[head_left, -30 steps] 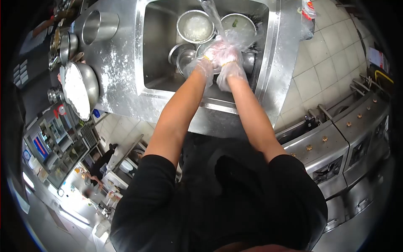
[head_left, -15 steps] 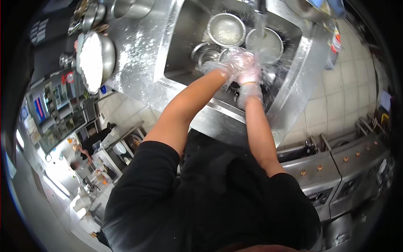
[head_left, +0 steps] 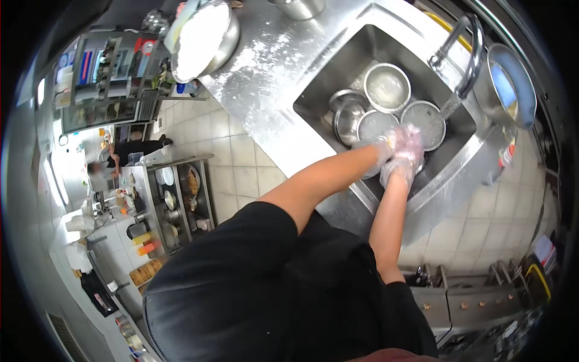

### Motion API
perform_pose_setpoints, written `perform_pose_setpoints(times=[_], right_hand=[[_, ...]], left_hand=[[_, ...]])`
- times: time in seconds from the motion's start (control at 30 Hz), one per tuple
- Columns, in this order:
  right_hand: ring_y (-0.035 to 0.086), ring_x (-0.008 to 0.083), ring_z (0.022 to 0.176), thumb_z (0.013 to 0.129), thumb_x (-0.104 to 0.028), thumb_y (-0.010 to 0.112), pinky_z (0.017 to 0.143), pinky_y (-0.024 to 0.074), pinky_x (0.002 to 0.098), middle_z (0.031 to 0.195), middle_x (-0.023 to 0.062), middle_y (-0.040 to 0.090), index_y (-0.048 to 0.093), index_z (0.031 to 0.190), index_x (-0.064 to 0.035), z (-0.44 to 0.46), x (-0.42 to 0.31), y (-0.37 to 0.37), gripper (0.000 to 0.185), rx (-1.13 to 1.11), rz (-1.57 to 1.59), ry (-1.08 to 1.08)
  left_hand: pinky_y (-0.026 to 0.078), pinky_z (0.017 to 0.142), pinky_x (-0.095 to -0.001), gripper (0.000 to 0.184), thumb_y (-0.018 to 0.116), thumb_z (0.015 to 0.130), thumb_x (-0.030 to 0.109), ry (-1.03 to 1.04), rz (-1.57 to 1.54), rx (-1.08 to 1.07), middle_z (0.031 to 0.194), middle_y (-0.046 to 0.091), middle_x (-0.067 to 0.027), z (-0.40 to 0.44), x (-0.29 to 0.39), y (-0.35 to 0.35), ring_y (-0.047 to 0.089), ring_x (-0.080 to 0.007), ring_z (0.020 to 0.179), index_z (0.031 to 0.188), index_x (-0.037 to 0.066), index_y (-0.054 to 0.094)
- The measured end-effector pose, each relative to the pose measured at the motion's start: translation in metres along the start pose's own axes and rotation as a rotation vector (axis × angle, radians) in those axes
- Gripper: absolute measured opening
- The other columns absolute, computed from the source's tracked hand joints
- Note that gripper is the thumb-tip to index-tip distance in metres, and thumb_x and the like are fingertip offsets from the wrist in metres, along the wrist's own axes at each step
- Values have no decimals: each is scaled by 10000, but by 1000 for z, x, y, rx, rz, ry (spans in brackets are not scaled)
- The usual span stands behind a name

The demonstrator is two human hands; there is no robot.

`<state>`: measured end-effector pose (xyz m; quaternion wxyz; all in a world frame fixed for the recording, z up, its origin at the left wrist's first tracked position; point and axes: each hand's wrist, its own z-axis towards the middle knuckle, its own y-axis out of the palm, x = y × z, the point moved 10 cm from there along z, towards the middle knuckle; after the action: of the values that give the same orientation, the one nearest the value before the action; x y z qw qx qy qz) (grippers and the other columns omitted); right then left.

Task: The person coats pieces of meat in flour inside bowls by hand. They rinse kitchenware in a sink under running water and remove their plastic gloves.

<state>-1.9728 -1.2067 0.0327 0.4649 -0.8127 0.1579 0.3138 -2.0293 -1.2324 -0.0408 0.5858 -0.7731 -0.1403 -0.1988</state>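
Both my hands wear clear plastic gloves and are pressed together over the near side of a steel sink (head_left: 313,99). My left hand (head_left: 384,146) comes in from the left and lies against my right hand (head_left: 405,158). Their fingers look closed and overlap, so anything between them is hidden. Just beyond them sit a round metal bowl (head_left: 377,125) and another bowl (head_left: 427,120) holding cloudy water. Farther back is a third bowl (head_left: 389,87) with whitish liquid. Empty-looking metal bowls (head_left: 348,120) lie tilted at the left.
A curved faucet (head_left: 475,54) runs water into the sink's right side. A large bowl of white powder (head_left: 205,39) stands left on the powder-dusted counter (head_left: 259,72). A metal bowl (head_left: 509,84) is at right. Another person (head_left: 126,151) stands far left.
My view has turned, shifting the sink rightward. My joined hands have moved from beneath the splashing stream toward the sink's near side; the bowls now show more clearly.
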Motion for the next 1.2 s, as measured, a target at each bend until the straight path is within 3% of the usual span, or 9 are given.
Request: perform_pose_setpoints(times=[0.2,0.37,0.5,0.6,0.77,0.83,1.07,1.13,1.2], right_hand=[[562,256,901,839,-308,448,763,448,370,945,129,611,613,970,-30,12,-13,32,349,-76,-961,-321],[569,236,688,856,-235,481,611,469,312,812,108,613,628,912,-41,-10,45,27,250,161,1183,506],[573,191,702,847,-235,497,620,476,298,798,87,598,629,888,-43,-17,48,-3,236,339,666,409],[594,263,894,837,-241,468,773,481,375,979,117,623,602,1020,-59,16,32,64,291,-302,-456,46],[543,278,1041,794,-263,489,876,434,370,1133,168,557,595,1084,-104,21,13,94,348,-10,595,-108],[511,329,1066,778,-259,511,928,382,383,1116,212,551,543,1157,-85,17,-11,92,419,-145,72,-91],[572,201,966,813,-99,529,836,452,299,998,68,608,542,1138,-24,-26,-98,9,333,-382,1414,-150],[516,245,1067,831,-197,532,917,414,323,1194,125,530,453,1238,-18,-65,-78,29,453,-580,-277,102],[470,267,1139,792,-234,562,942,376,366,1263,159,467,423,1281,-88,-36,-41,60,529,-360,-440,-79]], left_hand=[[423,836,-390,328,495,808,273,-74,-66,77,1021,586,-173,7,-18,6,556,-287,951,1042,61,585],[427,843,-363,309,493,832,286,-265,-844,118,1039,591,-175,35,-16,14,563,-284,961,1017,64,602],[436,812,-359,277,547,796,250,-204,-526,-14,976,605,-178,26,6,0,570,-293,942,986,60,614],[452,774,-370,276,601,738,251,-2,-292,153,907,621,-182,12,-13,-2,589,-297,891,921,48,636],[458,687,-320,183,597,759,163,-302,-554,80,758,640,-84,-33,-40,-70,580,-176,713,877,38,659],[463,663,-288,136,631,772,146,-459,-705,-26,750,639,-70,-51,-37,-98,569,-114,698,840,30,653],[453,863,-371,411,579,836,257,-25,-1566,-97,1112,563,-129,-78,1,-201,563,-231,993,1147,4,489],[340,978,-437,507,545,835,390,-315,164,-235,1146,555,-127,-85,-50,-147,505,-282,1089,1204,51,465],[310,1001,-417,503,553,796,325,-200,350,-125,1221,495,-126,-90,-45,-138,455,-278,1146,1233,96,458]])
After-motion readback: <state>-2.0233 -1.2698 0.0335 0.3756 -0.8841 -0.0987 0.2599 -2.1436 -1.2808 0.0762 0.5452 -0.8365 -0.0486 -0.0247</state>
